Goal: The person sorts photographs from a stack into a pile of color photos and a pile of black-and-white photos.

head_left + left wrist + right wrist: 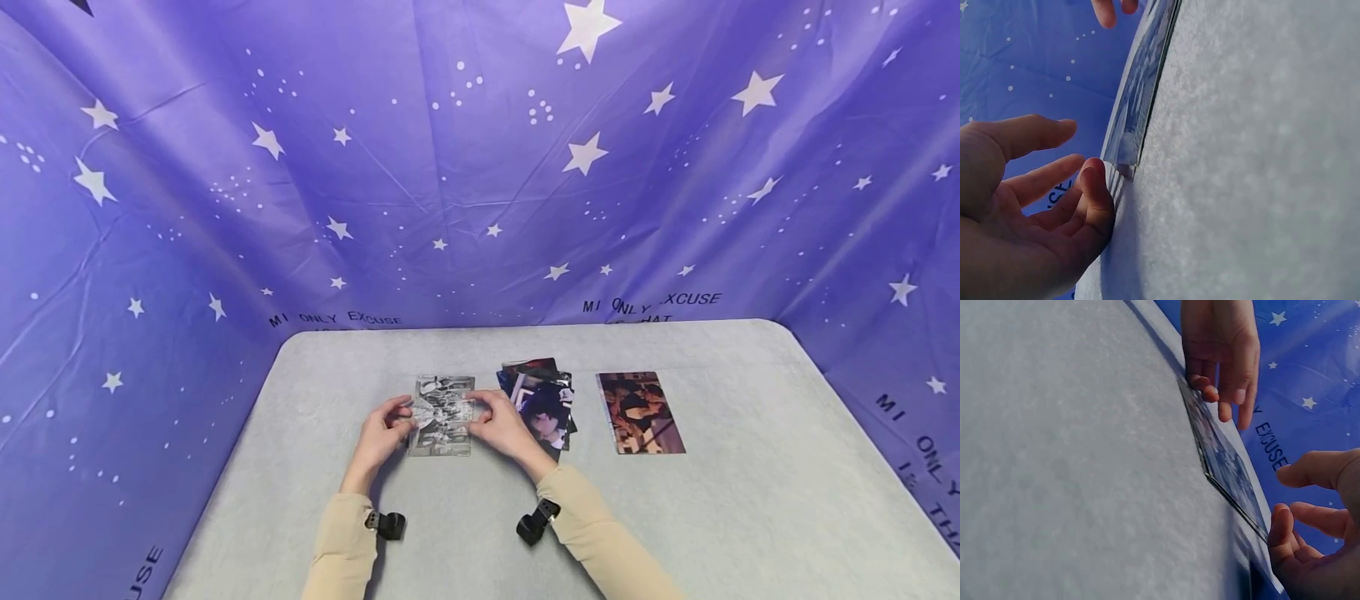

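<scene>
A black-and-white picture card (442, 417), clear at its borders, lies flat on the grey table (300, 517); in the right wrist view its edge looks layered, like several cards together. My left hand (384, 429) is at its left edge, thumb and forefinger apart. At the right edge is my right hand (501, 425), its fingertips just over or against the border. In the left wrist view a fingertip of the left hand (1041, 200) meets the card's corner (1125, 153). The right hand (1319, 525) likewise has a fingertip beside the card (1225, 462). Neither hand visibly pinches it.
Partly under the right wrist, a loose, fanned pile of dark photo cards (543, 408) lies to the right. Farther right is a reddish-brown photo card (641, 412). A purple star-printed curtain (465, 167) hangs behind the table and at both sides.
</scene>
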Demonstrator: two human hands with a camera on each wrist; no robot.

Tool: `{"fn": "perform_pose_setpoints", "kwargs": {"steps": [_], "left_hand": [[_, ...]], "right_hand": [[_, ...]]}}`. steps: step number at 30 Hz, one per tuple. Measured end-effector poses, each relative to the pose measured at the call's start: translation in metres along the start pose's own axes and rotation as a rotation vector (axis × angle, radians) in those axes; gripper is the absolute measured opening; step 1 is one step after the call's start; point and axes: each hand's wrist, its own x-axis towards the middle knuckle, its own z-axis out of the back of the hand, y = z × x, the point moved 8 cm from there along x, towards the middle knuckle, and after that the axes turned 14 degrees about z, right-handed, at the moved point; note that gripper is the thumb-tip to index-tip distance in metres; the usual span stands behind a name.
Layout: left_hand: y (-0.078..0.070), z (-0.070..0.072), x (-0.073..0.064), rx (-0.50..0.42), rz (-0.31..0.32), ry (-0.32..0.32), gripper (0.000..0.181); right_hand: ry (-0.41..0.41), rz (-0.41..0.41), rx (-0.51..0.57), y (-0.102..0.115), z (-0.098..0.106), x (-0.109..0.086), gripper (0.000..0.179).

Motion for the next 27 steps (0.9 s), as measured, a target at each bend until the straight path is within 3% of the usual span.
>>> {"fn": "perform_pose_setpoints", "kwargs": {"steps": [2, 6, 9, 16, 23, 27], "left_hand": [[0.002, -0.001, -0.001, -0.019, 0.005, 0.004, 0.043], [0.016, -0.005, 0.008, -0.072, -0.07, 0.004, 0.044], [0.024, -0.009, 0.014, -0.105, -0.076, -0.008, 0.046], [0.03, -0.02, 0.013, -0.14, 0.049, 0.003, 0.051], [0.024, -0.03, 0.01, -0.138, 0.04, -0.002, 0.049], [0.006, -0.035, -0.001, -0.149, 0.013, 0.006, 0.048]], "right_hand": [[-0.012, -0.016, 0.031, -0.001, 0.004, -0.003, 0.05], [-0.041, -0.033, 0.066, -0.005, 0.013, -0.009, 0.048], [-0.069, -0.043, 0.066, -0.007, 0.021, -0.013, 0.046], [-0.096, -0.032, 0.035, -0.008, 0.037, -0.025, 0.04], [-0.137, -0.03, 0.01, -0.013, 0.057, -0.035, 0.04], [-0.152, -0.036, 0.053, -0.016, 0.068, -0.041, 0.04]]}}
